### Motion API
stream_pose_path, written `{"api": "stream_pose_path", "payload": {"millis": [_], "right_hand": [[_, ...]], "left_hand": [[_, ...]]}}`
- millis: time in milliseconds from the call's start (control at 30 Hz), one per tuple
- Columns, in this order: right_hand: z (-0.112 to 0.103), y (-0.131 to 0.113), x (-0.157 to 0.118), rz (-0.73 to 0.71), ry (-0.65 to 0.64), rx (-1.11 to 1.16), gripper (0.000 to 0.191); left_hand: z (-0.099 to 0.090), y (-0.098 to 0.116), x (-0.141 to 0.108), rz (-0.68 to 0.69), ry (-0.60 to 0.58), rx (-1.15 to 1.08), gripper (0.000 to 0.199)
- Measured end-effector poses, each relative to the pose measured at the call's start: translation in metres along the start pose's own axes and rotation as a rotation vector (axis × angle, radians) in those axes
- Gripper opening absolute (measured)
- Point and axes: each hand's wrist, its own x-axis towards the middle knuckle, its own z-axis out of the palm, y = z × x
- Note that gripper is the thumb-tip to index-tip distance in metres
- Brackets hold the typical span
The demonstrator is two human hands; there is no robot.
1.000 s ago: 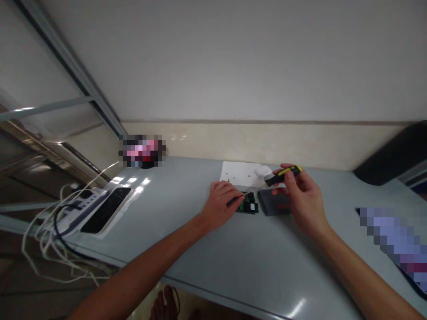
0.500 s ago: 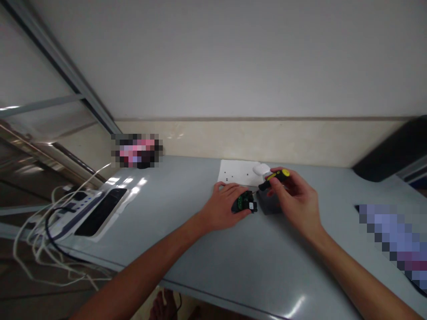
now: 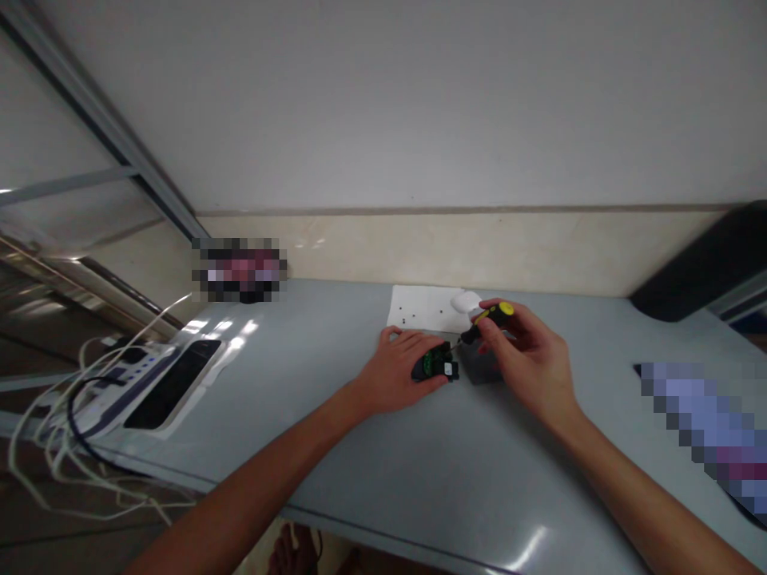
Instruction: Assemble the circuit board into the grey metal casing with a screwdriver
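Note:
My left hand is closed around an opened computer mouse, pressing it on the table. Its dark shell lies open, showing a green circuit board. In my right hand is a screwdriver with a black and yellow handle, held tilted between thumb and fingers. Its thin shaft points down left, with the tip at the right end of the mouse; exact contact is too small to tell. Under my right hand lies a dark grey piece, partly hidden.
Behind my hands, white paper carries several tiny dark bits, with a white rounded object at its right. A phone, a power strip and tangled cables lie left. A black cylinder stands back right; a blurred-out item lies right.
The whole view has shifted slightly. The screwdriver is a little further left over the mouse, its tip nearer the circuit board. Both hands keep their holds.

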Motion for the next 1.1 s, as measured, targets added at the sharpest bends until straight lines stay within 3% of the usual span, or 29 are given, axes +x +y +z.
{"api": "stream_pose_path", "payload": {"millis": [633,1100], "right_hand": [[0.0010,0.0063,-0.0025,-0.065,-0.012,-0.040,0.035],[0.0012,0.0081,-0.0025,-0.069,-0.004,-0.025,0.039]], "left_hand": [[0.0045,-0.0031,-0.0017,0.032,0.037,0.000,0.032],[0.0011,0.0001,0.0003,-0.035,-0.014,-0.016,0.036]]}}
